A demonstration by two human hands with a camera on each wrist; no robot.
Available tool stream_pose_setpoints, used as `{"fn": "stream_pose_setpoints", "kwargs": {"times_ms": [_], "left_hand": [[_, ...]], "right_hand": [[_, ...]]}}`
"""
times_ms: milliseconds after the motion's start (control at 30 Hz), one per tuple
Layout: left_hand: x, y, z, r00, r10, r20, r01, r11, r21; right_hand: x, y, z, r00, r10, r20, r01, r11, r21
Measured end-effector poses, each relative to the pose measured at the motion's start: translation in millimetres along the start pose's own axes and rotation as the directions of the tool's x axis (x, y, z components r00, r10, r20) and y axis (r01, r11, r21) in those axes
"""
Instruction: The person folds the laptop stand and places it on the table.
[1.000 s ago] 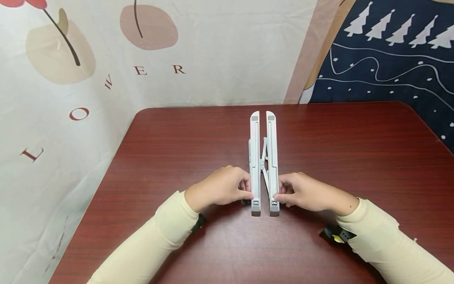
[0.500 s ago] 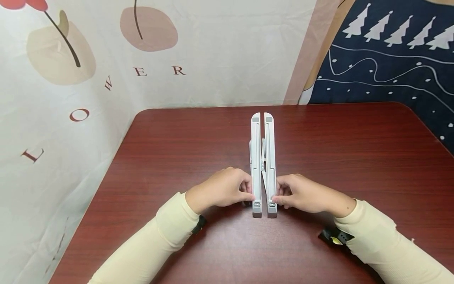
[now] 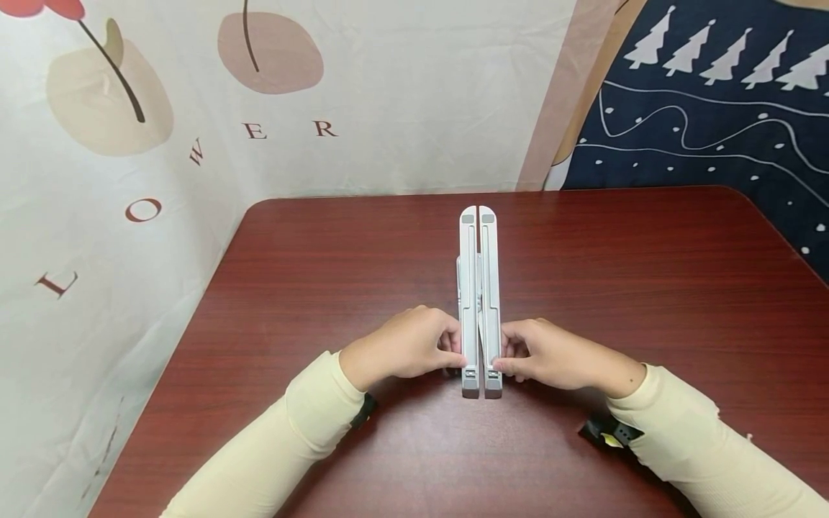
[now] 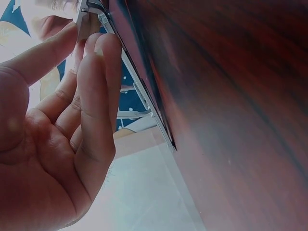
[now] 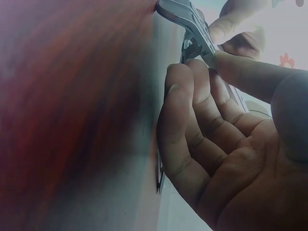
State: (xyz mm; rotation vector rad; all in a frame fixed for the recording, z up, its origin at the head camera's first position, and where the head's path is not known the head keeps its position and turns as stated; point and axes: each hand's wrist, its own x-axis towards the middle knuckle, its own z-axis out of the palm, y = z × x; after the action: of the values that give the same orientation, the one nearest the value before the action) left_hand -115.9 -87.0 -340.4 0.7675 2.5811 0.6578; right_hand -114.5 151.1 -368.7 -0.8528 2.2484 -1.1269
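Observation:
A silver folding laptop stand (image 3: 470,302) stands lengthwise on the table, its two long bars almost side by side with a thin gap between them. Small crossed struts show in that gap. My left hand (image 3: 421,342) pinches the near end of the left bar, thumb on top and fingers curled beneath. On the other side, my right hand (image 3: 550,349) pinches the right bar the same way. The left wrist view shows the left hand's curled fingers (image 4: 94,106) under the stand's edge. In the right wrist view, the thumb presses the stand (image 5: 185,17) from above.
The dark red wooden table (image 3: 311,259) extends around the stand on all sides. Behind it hang a pale printed cloth (image 3: 421,93) and a navy cloth (image 3: 699,122) with white trees. Dark wrist straps (image 3: 612,432) sit below the sleeves.
The stand's two bars have come together, narrowing the gap between them. My right hand has moved left with its bar; the left hand has hardly shifted.

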Motion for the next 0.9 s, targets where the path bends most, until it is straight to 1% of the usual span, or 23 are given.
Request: {"fn": "stream_pose_setpoints", "kwargs": {"times_ms": [333,733,900], "left_hand": [[1.2,-0.1,0.9,1.0,-0.001,0.004,0.001,1.0,0.006],[0.5,-0.3,2.4,1.0,0.019,-0.009,-0.019,1.0,0.008],[0.5,0.3,2.0,1.0,0.026,-0.009,-0.026,1.0,0.01]], "right_hand": [[-0.2,-1.7,0.6,1.0,0.017,-0.004,-0.017,1.0,-0.008],[0.3,-2.7,2.0,1.0,0.005,-0.01,-0.005,1.0,-0.025],[-0.1,-3.3,2.3,1.0,0.012,-0.013,-0.012,1.0,-0.025]]}}
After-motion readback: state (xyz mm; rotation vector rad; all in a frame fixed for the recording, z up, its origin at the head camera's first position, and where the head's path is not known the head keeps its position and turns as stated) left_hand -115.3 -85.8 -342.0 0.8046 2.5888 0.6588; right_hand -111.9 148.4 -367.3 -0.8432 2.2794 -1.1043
